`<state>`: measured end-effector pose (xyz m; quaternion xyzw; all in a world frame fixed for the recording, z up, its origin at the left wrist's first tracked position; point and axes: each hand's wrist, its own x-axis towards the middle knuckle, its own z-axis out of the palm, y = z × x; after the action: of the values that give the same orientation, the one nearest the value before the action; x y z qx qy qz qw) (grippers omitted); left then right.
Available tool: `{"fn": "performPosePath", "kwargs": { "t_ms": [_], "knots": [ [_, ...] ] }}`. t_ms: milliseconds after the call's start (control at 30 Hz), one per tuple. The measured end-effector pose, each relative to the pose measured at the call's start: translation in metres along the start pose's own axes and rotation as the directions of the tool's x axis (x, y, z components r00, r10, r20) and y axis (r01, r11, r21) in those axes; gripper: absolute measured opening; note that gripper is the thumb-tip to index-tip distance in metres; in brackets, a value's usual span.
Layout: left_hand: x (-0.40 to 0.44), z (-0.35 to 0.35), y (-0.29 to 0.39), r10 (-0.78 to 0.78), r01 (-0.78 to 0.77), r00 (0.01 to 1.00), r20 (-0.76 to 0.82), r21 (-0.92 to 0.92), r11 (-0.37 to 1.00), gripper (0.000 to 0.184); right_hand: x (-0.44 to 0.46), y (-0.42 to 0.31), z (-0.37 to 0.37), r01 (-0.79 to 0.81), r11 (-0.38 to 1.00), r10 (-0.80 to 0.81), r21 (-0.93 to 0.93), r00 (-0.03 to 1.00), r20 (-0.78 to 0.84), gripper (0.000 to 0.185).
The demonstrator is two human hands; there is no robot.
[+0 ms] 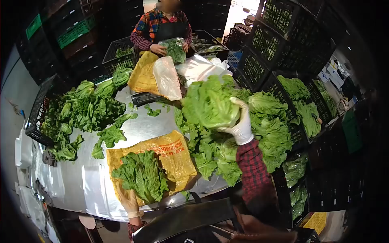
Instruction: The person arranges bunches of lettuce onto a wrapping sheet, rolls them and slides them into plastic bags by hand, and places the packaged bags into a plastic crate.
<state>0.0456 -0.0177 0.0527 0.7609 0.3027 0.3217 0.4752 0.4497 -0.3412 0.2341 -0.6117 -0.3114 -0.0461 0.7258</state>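
Observation:
My right hand, in a white glove, holds a pale green head of lettuce up over the right half of the metal table. Its fingers close around the base of the head. My left hand, also gloved, is at the table's near edge, against the lower left of a darker green leafy head. Its fingers run under the leaves and are partly hidden, apparently gripping that head. Beneath the darker head lies a flattened yellow plastic bag with red print.
A heap of lettuce covers the table's right side; more leafy greens lie at left beside a black crate. Stacked crates stand at right. Across the table, a co-worker holds bagged greens behind another yellow bag.

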Motion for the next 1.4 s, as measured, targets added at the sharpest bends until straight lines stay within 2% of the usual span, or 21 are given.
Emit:
{"fn": "performPosePath", "kwargs": {
  "t_ms": [67,200,233,267,300,333,400,433,500,533,600,633,733,867,967,1000,1100,1167,1200,1300,1400],
  "knots": [
    [0.005,0.008,0.033,0.033,-0.033,0.999,0.014,0.0,0.999,0.075,-0.019,0.01,0.021,-0.024,0.998,0.025,0.062,1.0,-0.015,0.099],
    [0.019,0.038,0.069,0.037,0.045,0.899,0.436,-0.176,0.983,0.078,-0.052,0.02,0.072,-0.064,0.972,0.079,0.228,0.995,-0.058,0.098],
    [0.025,0.05,0.086,0.003,0.225,0.812,0.584,-0.319,0.921,0.078,-0.06,0.018,0.084,-0.069,0.967,0.092,0.247,0.992,-0.086,0.099],
    [0.03,0.064,0.104,0.001,0.417,0.705,0.709,-0.416,0.808,0.079,-0.069,0.016,0.096,-0.082,0.959,0.115,0.272,0.988,-0.107,0.099],
    [0.03,0.082,0.106,0.037,0.614,0.662,0.748,-0.57,0.546,0.079,-0.076,0.007,0.108,-0.125,0.949,0.153,0.29,0.985,-0.076,0.099],
    [0.029,0.098,0.104,0.092,0.733,0.644,0.76,-0.647,0.21,0.08,-0.083,-0.008,0.121,-0.322,0.748,0.41,0.58,0.912,-0.023,0.097],
    [0.044,0.111,0.139,0.156,0.776,0.627,0.763,-0.629,-0.047,0.084,-0.104,-0.017,0.142,-0.488,0.221,0.7,0.844,0.683,0.211,0.093],
    [0.043,0.106,0.12,0.144,0.639,0.628,0.765,-0.612,0.465,0.09,-0.116,-0.012,0.15,-0.49,0.007,0.758,0.872,0.571,0.315,0.092],
    [0.043,0.098,0.09,0.103,0.34,0.642,0.759,-0.403,0.849,0.096,-0.173,0.034,0.139,-0.421,0.776,0.4,0.469,0.904,0.149,0.095],
    [0.044,0.101,0.089,-0.04,0.517,0.658,0.752,-0.413,0.75,0.098,-0.182,0.047,0.133,-0.16,0.974,0.126,0.159,0.971,0.203,0.096],
    [0.043,0.107,0.089,-0.303,0.782,0.588,0.75,-0.431,0.451,0.101,-0.179,0.049,0.132,-0.283,0.936,0.247,0.21,0.952,0.181,0.098],
    [0.035,0.108,0.089,-0.32,0.788,0.584,0.746,-0.426,0.445,0.101,-0.182,0.046,0.132,-0.391,0.885,0.368,0.254,0.92,0.136,0.1],
    [0.013,0.108,0.1,-0.088,0.26,0.826,0.557,-0.237,0.936,0.092,-0.194,0.049,0.13,-0.567,0.767,0.549,0.302,0.822,0.15,0.104],
    [0.039,0.056,0.128,-0.011,0.456,0.691,0.722,-0.425,0.782,0.096,-0.207,0.079,0.134,-0.684,0.618,0.657,0.386,0.72,0.224,0.106],
    [0.04,0.023,0.072,-0.185,0.258,0.947,0.262,-0.279,0.925,0.094,-0.211,0.087,0.124,-0.622,0.537,0.691,0.57,0.712,0.126,0.104],
    [0.035,0.01,0.05,-0.259,0.266,0.964,0.064,-0.194,0.944,0.093,-0.205,0.084,0.136,-0.683,0.535,0.716,0.497,0.679,0.161,0.104],
    [0.009,0.013,-0.048,-0.35,0.354,0.935,-0.063,0.07,0.933,0.096,-0.199,0.099,0.163,-0.78,0.536,0.76,0.323,0.612,0.218,0.104],
    [0.008,0.029,-0.039,-0.419,0.417,0.908,0.003,0.086,0.905,0.098,-0.231,0.152,0.189,-0.493,0.775,0.583,-0.396,0.799,0.146,0.099],
    [0.008,0.033,-0.035,-0.486,0.479,0.872,0.053,0.113,0.871,0.101,-0.228,0.149,0.195,-0.486,0.779,0.578,-0.397,0.801,0.154,0.099],
    [0.015,0.031,-0.029,-0.552,0.539,0.821,0.148,0.118,0.834,0.107,-0.219,0.142,0.208,-0.833,0.54,0.811,0.119,0.553,0.191,0.097],
    [0.017,0.014,-0.022,-0.405,0.412,0.905,0.129,-0.029,0.911,0.113,-0.221,0.145,0.209,-0.78,0.605,0.749,0.162,0.626,0.216,0.094]
  ]
}}
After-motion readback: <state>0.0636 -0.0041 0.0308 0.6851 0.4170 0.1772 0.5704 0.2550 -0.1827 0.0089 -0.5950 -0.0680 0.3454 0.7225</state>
